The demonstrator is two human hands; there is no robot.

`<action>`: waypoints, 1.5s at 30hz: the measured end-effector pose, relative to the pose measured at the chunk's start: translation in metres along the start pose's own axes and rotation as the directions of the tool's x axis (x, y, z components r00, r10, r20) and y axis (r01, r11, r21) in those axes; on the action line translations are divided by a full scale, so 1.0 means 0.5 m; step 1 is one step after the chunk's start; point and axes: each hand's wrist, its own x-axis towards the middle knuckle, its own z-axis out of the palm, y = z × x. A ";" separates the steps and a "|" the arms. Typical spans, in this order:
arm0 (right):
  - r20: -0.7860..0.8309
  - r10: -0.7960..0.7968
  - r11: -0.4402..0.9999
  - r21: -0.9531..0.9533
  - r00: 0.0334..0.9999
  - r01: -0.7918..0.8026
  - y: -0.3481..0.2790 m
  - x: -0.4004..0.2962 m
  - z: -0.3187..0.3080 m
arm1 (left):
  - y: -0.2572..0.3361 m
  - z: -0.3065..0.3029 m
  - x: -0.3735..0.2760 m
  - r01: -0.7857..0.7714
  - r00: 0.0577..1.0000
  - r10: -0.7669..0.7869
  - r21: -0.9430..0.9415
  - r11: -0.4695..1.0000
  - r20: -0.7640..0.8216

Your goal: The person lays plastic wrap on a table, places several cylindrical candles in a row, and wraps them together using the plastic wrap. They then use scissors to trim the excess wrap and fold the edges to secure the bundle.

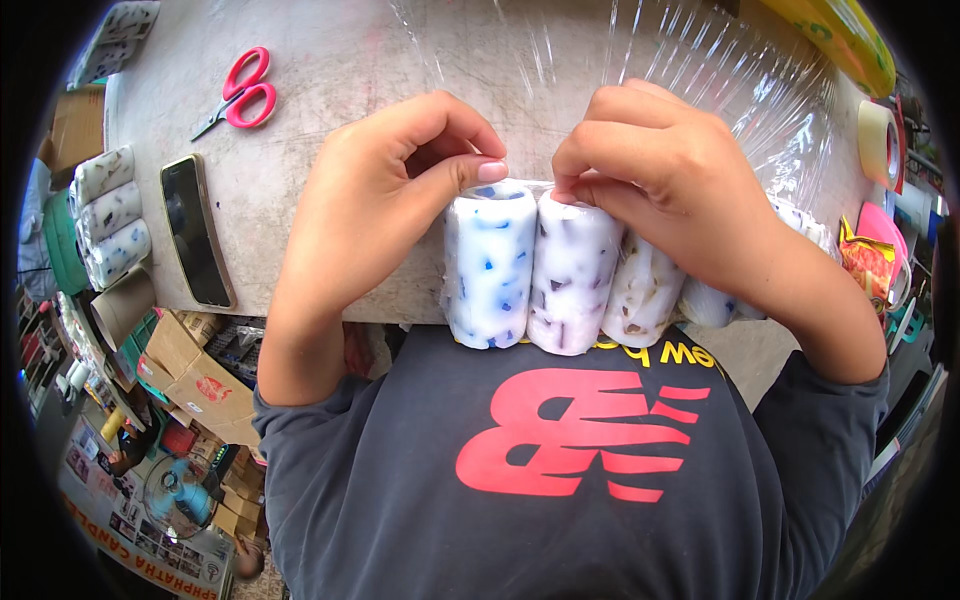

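Note:
White pillar candles stand in a row at the table's near edge, against the shirt front, wrapped in clear plastic film [784, 127]. One candle has blue flecks [489, 270], one purple flecks [574, 281], and another brown flecks [641, 289]. My left hand [397, 180] is above the blue-flecked candle, thumb and forefinger pinched at the film by its upper rim. The fingertips of my right hand [664, 161] pinch film at the top of the purple-flecked candle. The film between the fingers is hard to see. My right hand and forearm partly cover the candles farther right.
Red-handled scissors [244, 94] and a smartphone [196, 229] lie on the table [315, 52] at left. Wrapped candles [112, 210] and a cardboard tube [124, 304] are at its left edge. Tape rolls [877, 142] and a snack packet [866, 259] sit right. Cardboard boxes [199, 375] stand below.

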 end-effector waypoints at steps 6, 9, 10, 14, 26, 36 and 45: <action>0.190 -0.016 1.000 -0.016 0.982 0.020 0.005 -0.002 -0.012 | 0.000 -0.008 0.008 0.005 0.999 -0.007 0.050 0.999 0.039; 0.461 0.112 0.985 0.064 0.880 -0.159 0.001 -0.002 -0.060 | -0.001 -0.008 0.011 0.025 0.998 -0.026 0.033 0.999 0.049; 0.347 0.101 0.995 -0.015 0.932 -0.102 -0.014 -0.002 -0.062 | -0.001 -0.007 0.011 0.036 0.998 -0.037 0.016 0.999 0.053; 0.092 -0.086 0.994 -0.052 0.992 0.091 -0.071 0.002 -0.021 | -0.001 -0.008 0.011 0.035 0.998 -0.034 -0.004 0.999 0.052; 0.093 -0.108 0.993 0.051 0.990 0.104 -0.057 -0.003 0.022 | -0.054 0.013 -0.084 -0.095 0.945 0.087 -0.010 0.995 -0.315; 0.107 -0.120 0.992 0.041 0.987 0.116 -0.063 0.005 0.020 | -0.038 0.003 -0.069 -0.028 0.988 0.005 -0.147 0.989 -0.156; 0.123 -0.142 0.989 0.063 0.982 0.135 -0.054 0.010 0.022 | -0.055 -0.020 -0.044 0.241 0.970 -0.172 -0.696 0.677 0.169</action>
